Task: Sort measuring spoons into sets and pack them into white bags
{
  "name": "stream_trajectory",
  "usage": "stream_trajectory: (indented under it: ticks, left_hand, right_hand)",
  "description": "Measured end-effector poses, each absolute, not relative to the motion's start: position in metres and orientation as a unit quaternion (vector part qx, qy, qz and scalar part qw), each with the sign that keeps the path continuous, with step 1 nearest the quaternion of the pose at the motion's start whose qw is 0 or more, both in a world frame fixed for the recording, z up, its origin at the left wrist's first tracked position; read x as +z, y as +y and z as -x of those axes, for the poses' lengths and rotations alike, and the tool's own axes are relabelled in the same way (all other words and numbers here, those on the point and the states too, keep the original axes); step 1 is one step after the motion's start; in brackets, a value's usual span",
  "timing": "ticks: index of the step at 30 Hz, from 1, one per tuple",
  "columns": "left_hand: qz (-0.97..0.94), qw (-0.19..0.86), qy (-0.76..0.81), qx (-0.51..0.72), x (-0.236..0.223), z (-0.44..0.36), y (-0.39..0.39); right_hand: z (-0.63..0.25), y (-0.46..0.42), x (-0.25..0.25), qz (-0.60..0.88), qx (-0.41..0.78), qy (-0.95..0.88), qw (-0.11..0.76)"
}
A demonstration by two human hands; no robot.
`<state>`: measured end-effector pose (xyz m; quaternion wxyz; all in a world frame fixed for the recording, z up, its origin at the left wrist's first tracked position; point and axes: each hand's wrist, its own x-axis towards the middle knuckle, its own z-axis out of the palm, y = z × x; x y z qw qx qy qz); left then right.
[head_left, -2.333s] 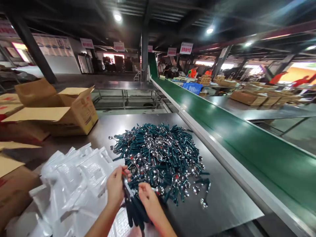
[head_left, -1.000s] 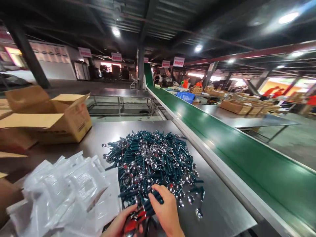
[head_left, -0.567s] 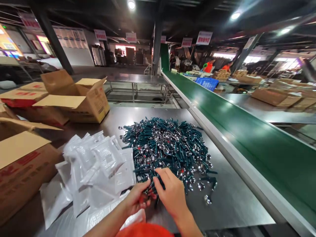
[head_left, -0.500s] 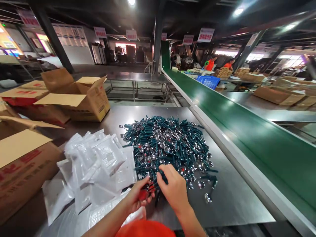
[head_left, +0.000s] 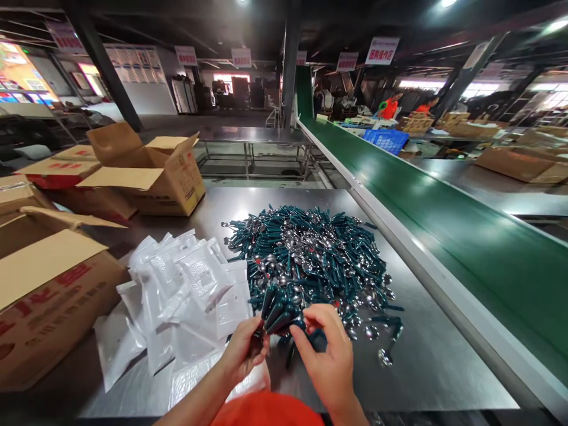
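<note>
My left hand [head_left: 245,348] is closed around a bunch of spoons [head_left: 278,309], their dark green handles fanned upward and their bowls mostly hidden by my fingers. My right hand [head_left: 328,349] meets the bunch from the right, thumb and forefinger pinched on a green handle at its side. Just beyond both hands spreads a big heap of spoons [head_left: 319,248] with shiny metal bowls and green handles, with small red bits among them. A few loose spoons [head_left: 385,357] lie at the heap's right edge.
White padded pouches [head_left: 177,296] are piled left of my hands on the metal table [head_left: 426,367]. Open cardboard boxes [head_left: 177,183] stand farther left. A green conveyor belt [head_left: 421,195] runs along the right side. People in orange work in the far right background.
The bunch in my left hand has tipped so its green handles now point up and away. My right hand has shifted slightly down, and the camera view has turned a little left.
</note>
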<state>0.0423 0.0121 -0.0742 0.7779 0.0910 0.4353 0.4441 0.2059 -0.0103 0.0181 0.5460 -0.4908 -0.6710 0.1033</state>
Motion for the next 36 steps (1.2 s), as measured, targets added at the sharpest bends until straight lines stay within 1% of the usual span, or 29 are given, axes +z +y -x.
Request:
stream_trajectory:
  ticks: [5, 9, 12, 16, 18, 21, 25, 31, 34, 36]
  left_hand:
    - [-0.079, 0.759, 0.438, 0.476, -0.067, -0.038, 0.009]
    - [-0.036, 0.750, 0.464, 0.470, -0.061, -0.041, 0.006]
    - [-0.009, 0.757, 0.463, 0.461, -0.059, -0.043, 0.003]
    - [-0.019, 0.776, 0.442, 0.449, -0.063, -0.046, 0.000]
    - [-0.033, 0.781, 0.430, 0.452, -0.067, -0.046, -0.001]
    - [-0.058, 0.782, 0.421, 0.456, -0.069, -0.045, -0.001]
    - [-0.058, 0.776, 0.439, 0.449, -0.066, -0.044, -0.001]
    - [-0.030, 0.768, 0.456, 0.448, -0.067, -0.043, -0.005]
    - [-0.035, 0.764, 0.447, 0.465, -0.066, -0.045, -0.006]
    - [-0.003, 0.764, 0.450, 0.463, -0.064, -0.047, -0.007]
  right_hand:
    - [-0.196, -0.013, 0.012, 0.478, 0.135, -0.661, 0.563]
    - [-0.194, -0.011, 0.013, 0.473, 0.165, -0.672, 0.545]
    - [-0.193, -0.011, 0.012, 0.478, 0.183, -0.662, 0.548]
    - [-0.192, -0.016, 0.004, 0.496, 0.257, -0.630, 0.540]
    - [-0.192, -0.018, 0.001, 0.492, 0.268, -0.624, 0.544]
    - [-0.192, -0.018, 0.000, 0.485, 0.246, -0.632, 0.552]
    - [-0.192, -0.017, 0.005, 0.504, 0.213, -0.642, 0.538]
    - [-0.189, -0.017, 0.005, 0.528, 0.238, -0.632, 0.515]
    - [-0.189, -0.016, 0.003, 0.548, 0.184, -0.623, 0.527]
    - [-0.190, -0.016, 0.002, 0.539, 0.152, -0.627, 0.541]
